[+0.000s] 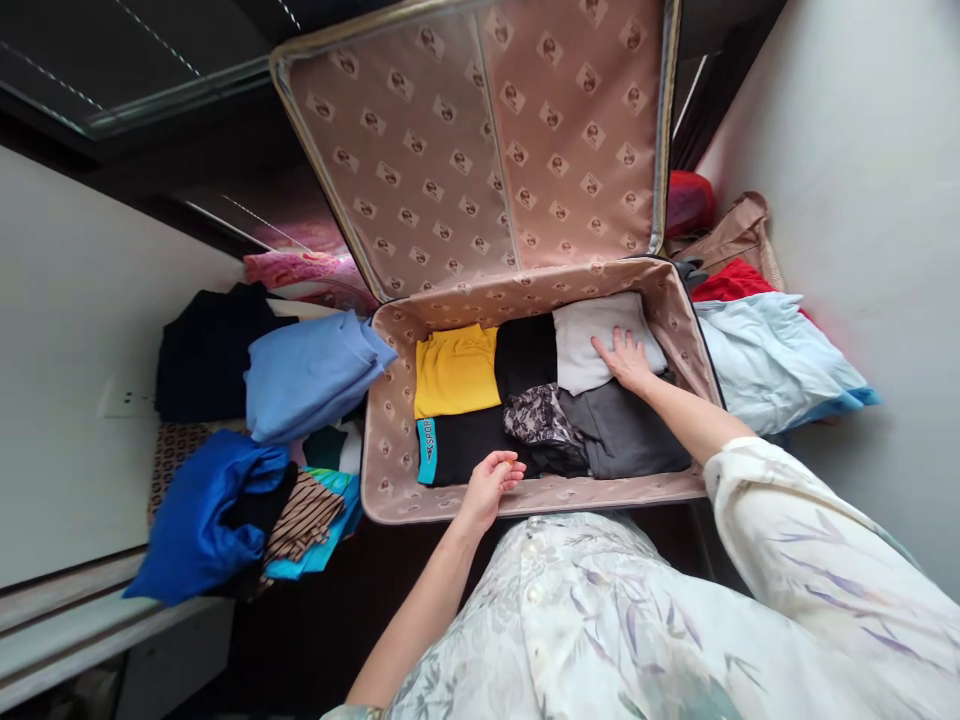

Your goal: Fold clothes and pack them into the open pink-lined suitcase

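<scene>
Right hand [628, 362], one, fingers spread on one folded light-grey garment [585, 325] inside one open suitcase [388, 440] before both hands; light, even palm pressure outward from the centre should keep its folds flat. Left hand [491, 485], one, loosely curled by the near rim, whether pinching anything cannot be told. Packed: one yellow garment [456, 372] beyond the left hand, one black folded garment [525, 352] left of the right, one turquoise-banded black garment [469, 450] just beyond the left, one floral-lace piece [531, 412] between the hands, one dark-grey garment [634, 438] under the right wrist.
</scene>
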Demonstrator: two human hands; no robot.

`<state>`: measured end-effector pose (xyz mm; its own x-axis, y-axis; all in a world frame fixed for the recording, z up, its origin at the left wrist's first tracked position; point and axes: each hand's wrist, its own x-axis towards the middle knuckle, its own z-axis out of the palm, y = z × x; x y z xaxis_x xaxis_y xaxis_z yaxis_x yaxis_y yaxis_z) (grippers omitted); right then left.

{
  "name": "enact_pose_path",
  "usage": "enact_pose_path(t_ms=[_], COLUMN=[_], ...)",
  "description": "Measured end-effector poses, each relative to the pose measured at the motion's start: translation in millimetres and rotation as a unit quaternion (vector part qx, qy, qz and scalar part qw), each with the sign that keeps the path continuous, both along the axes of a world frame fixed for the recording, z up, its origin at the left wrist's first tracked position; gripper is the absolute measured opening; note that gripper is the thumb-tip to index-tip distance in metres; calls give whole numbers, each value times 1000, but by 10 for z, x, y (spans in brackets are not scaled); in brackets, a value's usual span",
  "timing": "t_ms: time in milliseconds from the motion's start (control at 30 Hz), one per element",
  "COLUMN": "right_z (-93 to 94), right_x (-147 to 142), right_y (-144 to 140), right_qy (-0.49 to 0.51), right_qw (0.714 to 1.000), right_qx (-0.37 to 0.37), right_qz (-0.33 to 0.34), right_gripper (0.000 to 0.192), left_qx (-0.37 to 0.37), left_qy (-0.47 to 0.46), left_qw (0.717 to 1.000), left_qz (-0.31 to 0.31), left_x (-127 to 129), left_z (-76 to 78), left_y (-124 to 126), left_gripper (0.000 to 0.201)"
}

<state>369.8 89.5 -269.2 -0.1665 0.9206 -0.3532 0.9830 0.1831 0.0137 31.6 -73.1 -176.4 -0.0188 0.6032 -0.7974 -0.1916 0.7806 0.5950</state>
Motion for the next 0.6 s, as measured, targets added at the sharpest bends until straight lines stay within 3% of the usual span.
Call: enact_pose_path(t_ms=[100,167,267,367,433,500,600], right_z=[32,152,477,905,1147,1261,1130], right_x=[-12,-5,51,165,247,296,285], right_y=[147,325,533,490,240,-194,-978], right_qy=[-6,-7,-3,6,9,7,3], right_qw=[1000,999,999,998,995,993,995], right_qx=[-22,-41,-36,19,62,79,-4], right_qz=[-11,7,41,65,78,87,102], right_gripper=[63,59,53,53,55,60,73], left_qx=[4,7,8,9,12,16,19], left_qy=[0,-1,1,4,2,-3,-17], left_qw=[1000,1000,1000,1000,1000,1000,999], left_qz=[2,1,1,-1,-5,-9,-22], left_x=[-8,-19,-57,-91,-83,-35,100], left_z=[7,21,34,19,-7,-40,-87], left_y=[-31,-35,-20,29,77,125,170], left_gripper=[27,25,23,20,18,15,11])
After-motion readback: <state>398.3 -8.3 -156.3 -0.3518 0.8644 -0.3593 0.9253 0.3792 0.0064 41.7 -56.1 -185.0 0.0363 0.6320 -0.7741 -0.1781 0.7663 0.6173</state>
